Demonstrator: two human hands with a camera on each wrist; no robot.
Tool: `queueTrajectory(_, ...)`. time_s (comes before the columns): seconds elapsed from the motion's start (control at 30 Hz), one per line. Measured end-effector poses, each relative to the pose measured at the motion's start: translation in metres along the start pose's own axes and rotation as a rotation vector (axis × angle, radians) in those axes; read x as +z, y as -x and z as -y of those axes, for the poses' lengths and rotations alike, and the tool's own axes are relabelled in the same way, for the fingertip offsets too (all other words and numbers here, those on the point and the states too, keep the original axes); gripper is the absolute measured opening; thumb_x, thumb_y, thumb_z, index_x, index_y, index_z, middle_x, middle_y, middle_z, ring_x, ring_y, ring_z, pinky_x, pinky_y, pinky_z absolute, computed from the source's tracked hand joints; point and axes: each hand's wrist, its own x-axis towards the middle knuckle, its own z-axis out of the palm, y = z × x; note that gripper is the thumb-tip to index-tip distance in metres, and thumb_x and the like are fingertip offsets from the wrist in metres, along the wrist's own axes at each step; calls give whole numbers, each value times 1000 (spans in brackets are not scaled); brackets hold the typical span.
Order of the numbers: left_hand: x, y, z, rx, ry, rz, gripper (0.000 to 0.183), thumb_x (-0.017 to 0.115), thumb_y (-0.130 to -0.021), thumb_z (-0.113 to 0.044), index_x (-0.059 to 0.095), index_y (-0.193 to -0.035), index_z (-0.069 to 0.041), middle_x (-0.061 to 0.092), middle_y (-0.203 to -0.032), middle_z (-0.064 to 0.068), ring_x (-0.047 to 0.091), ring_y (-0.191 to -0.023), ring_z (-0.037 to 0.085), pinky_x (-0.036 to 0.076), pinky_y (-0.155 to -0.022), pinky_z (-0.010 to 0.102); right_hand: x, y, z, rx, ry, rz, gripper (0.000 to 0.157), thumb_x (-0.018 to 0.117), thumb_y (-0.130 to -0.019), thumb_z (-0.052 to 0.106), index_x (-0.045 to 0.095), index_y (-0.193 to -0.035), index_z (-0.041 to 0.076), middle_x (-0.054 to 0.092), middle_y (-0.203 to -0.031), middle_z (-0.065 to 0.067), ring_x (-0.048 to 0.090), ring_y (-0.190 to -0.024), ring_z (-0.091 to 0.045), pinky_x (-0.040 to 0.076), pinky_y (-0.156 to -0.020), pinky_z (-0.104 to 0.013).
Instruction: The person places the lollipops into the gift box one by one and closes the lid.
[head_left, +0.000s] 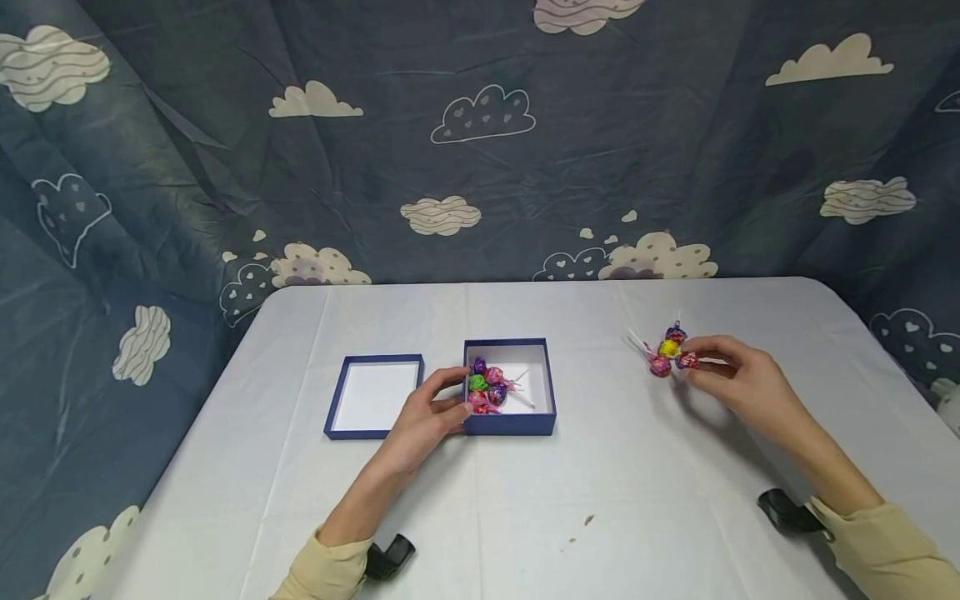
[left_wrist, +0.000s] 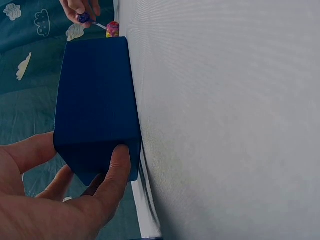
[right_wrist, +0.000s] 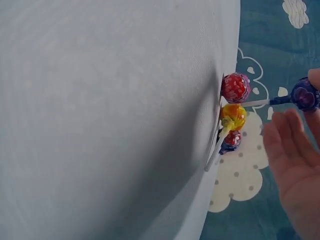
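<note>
Purple-wrapped lollipop [right_wrist: 304, 95] pinched in right hand [head_left: 742, 385], near other lollipops [right_wrist: 234, 117].

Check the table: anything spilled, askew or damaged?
Two small brown specks mark the otherwise plain white tablecloth, nearer the camera than the blue box. Crumbs or stains, can't tell. Nothing else stands out.

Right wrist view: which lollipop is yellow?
The middle lollipop of three on the table, between a red one and a blue-red one; the right hand pinches a dark purple one.
</note>
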Motion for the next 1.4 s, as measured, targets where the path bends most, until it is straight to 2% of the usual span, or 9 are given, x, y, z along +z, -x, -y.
queueTrajectory(0.17, 0, 0, 0, 5, 7, 4, 49, 62, -93, -3, 51, -140, -10, 44, -145, 13, 56, -120, 34, 54, -87, 44, 4, -2, 9, -27, -31, 3, 30, 72, -91, 13, 63, -117, 2, 61, -117, -15, 52, -99, 10, 41, -83, -4)
queueTrajectory(0.4, -1, 0, 1, -8, 8, 8, 49, 62, -93, -4, 51, -141, -11, 44, -145, 12, 55, -121, 33, 54, -87, 43, 8, -4, 14, -53, -20, -5, 28, 74, -89, 17, 65, -113, 5, 64, -113, -11, 55, -98, 9, 43, -83, -6)
queueTrajectory(0.63, 0, 1, 0, -7, -8, 2, 49, 63, -94, -5, 51, -140, -11, 44, -145, 12, 56, -120, 32, 53, -87, 42, 8, -6, 13, -88, -22, -34, 30, 73, -90, 13, 66, -117, 4, 65, -111, -11, 56, -99, 8, 43, -83, -6)
queueTrajectory(0.97, 0, 1, 0, -12, -3, -2, 48, 63, -93, -5, 52, -140, -12, 44, -145, 12, 56, -121, 32, 53, -88, 42, 12, -7, 13, -137, -84, 2, 34, 74, -88, 7, 66, -121, 2, 65, -114, -15, 58, -99, 0, 46, -82, -8)
queueTrajectory(1.07, 0, 1, 0, -10, -1, -1, 49, 62, -93, -5, 52, -140, -11, 44, -145, 12, 56, -120, 32, 53, -88, 43, 12, -7, 14, -138, -72, 6, 35, 75, -88, 9, 67, -122, 3, 64, -115, -13, 57, -100, -1, 46, -82, -8)
queueTrajectory(1.23, 0, 0, -1, -9, 9, 4, 49, 62, -93, -4, 51, -141, -11, 44, -145, 12, 55, -121, 33, 53, -87, 43, 14, -7, 19, -88, -36, -2, 36, 77, -87, 19, 68, -121, 7, 65, -114, -9, 56, -97, -3, 46, -79, -8)
queueTrajectory(1.4, 0, -1, -1, -8, 9, 7, 50, 62, -93, -4, 50, -141, -11, 44, -146, 12, 55, -122, 32, 53, -87, 42, 16, -7, 26, -69, -26, -10, 39, 79, -86, 22, 69, -120, 6, 66, -111, -10, 59, -91, -7, 48, -75, -9)
